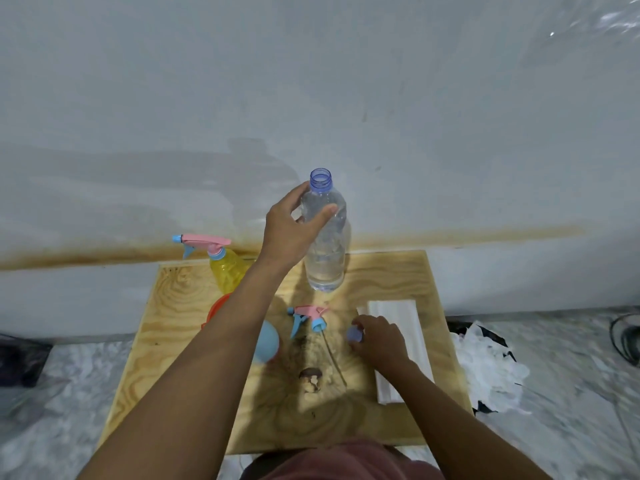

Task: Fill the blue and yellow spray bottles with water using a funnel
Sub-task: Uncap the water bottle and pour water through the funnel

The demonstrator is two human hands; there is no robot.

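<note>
Item: yellow spray bottle (227, 271). Translucent yellow body, pale blue collar, pink trigger head with a blue nozzle tip pointing toward 9 o'clock. It is stood upright at the far left of the plywood board (173, 306), at about 10 o'clock from the board's middle, with its head fitted. Contents cannot be told.

Item: blue spray bottle (268, 342). Pale blue body, largely hidden behind the left forearm; whether it stands or lies cannot be told. Its head is taken off: a pink and blue spray head (310, 318) is laid on the board just beside it at 3 o'clock, with the thin dip tube trailing toward 5 o'clock.

Item: orange funnel (216, 310). Only a curved rim is seen, between the two spray bottles, partly covered by the forearm.

Item: clear water bottle (325, 237). Uncapped, blue-tinted neck, upright on the far side of the board at 12 o'clock, holding clear water. It is grasped near the shoulder by the left hand (291, 230), thumb across the front. The yellow spray bottle lies at 8 o'clock from this hand, apart from it.

Item: bottle cap (355, 334), blue, pinched in the fingers of the right hand (379, 339), low over the board at 3 o'clock from the spray head.

Item: folded white cloth (405, 341), lying at the board's right edge, partly under the right wrist.
</note>
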